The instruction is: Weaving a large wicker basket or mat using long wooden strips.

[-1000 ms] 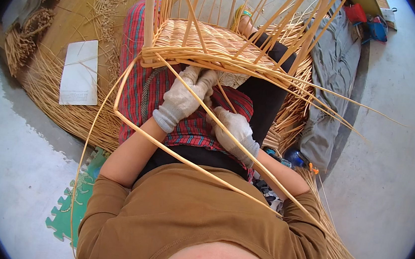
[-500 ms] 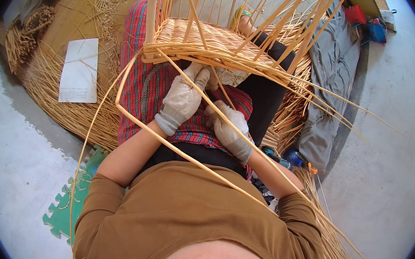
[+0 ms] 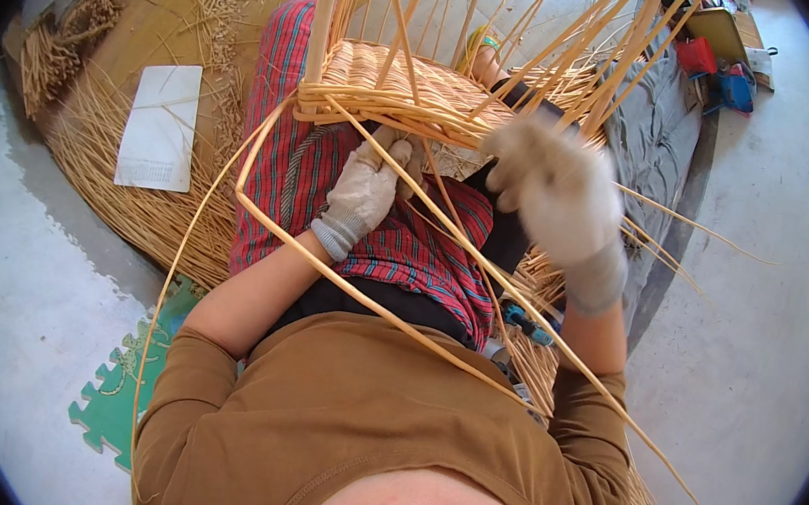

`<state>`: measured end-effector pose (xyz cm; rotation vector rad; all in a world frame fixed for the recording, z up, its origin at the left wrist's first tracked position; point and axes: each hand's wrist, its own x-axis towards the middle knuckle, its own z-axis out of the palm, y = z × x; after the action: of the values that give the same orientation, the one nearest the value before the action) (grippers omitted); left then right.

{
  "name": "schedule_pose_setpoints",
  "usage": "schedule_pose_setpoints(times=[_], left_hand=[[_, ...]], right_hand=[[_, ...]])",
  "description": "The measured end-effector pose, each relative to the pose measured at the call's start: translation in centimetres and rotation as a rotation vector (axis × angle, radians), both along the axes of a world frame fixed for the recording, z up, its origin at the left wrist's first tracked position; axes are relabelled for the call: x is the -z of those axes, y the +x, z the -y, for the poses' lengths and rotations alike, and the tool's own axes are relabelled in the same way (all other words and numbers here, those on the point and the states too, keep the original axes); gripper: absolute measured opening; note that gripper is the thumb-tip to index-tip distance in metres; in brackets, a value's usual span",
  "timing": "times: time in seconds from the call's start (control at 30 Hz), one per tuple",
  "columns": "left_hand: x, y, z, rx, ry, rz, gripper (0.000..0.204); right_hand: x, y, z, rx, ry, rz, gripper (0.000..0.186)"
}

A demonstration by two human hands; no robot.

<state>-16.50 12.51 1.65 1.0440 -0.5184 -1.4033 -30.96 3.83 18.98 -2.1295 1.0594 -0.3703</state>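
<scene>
A partly woven wicker basket [image 3: 420,90] with tall upright stakes rests over my lap on a red striped cloth [image 3: 283,46]. Long pale rods [image 3: 454,243] slant from its near edge across my body. My left hand [image 3: 368,181], in a whitish glove, is closed just below that edge, its fingertips partly hidden and what they hold unclear. My right hand [image 3: 556,194], gloved the same, is raised at the basket's near right, in front of some rods; motion smears its fingers, so I cannot tell their state.
A wooden board [image 3: 154,24] bears loose rods and a white sheet [image 3: 156,136] at left. A green foam mat [image 3: 108,399] lies lower left. A grey cloth [image 3: 658,150], rod bundles, a power tool [image 3: 526,323] and red and blue items [image 3: 732,84] lie to the right.
My right hand has moved from beside my left hand up and to the right toward the basket's edge. My left hand remains beneath the edge. The whole view has shifted slightly.
</scene>
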Motion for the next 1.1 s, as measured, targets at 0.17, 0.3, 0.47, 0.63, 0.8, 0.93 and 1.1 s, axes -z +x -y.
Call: schedule_pose_setpoints(times=[0.17, 0.3, 0.47, 0.63, 0.8, 0.93, 1.1], left_hand=[[0.2, 0.6, -0.7, -0.013, -0.016, 0.094, 0.02], [-0.2, 0.9, -0.9, 0.0, -0.003, 0.158, 0.022], [0.6, 1.3, -1.4, -0.051, 0.018, 0.289, 0.024], [0.2, 1.4, -1.2, -0.065, 0.021, 0.32, 0.025], [-0.2, 1.3, -1.1, -0.124, 0.055, 0.289, 0.026], [1.8, 1.5, -1.1, -0.128, 0.027, 0.409, 0.027], [0.7, 1.2, -1.3, -0.112, 0.02, 0.347, 0.023]], right_hand=[[4.4, 8.9, 5.4, -0.208, -0.301, -0.164, 0.033], [7.3, 8.3, 4.1, -0.101, -0.457, 0.124, 0.029], [8.5, 7.8, 2.7, 0.175, -0.555, 0.264, 0.016], [8.4, 6.6, 2.3, 0.289, -0.187, 0.386, 0.018], [8.5, 6.5, 2.2, 0.347, -0.031, 0.387, 0.017], [6.1, 7.2, 2.0, 0.412, 0.319, 0.441, 0.014], [7.6, 7.1, 2.0, 0.405, 0.271, 0.516, 0.013]])
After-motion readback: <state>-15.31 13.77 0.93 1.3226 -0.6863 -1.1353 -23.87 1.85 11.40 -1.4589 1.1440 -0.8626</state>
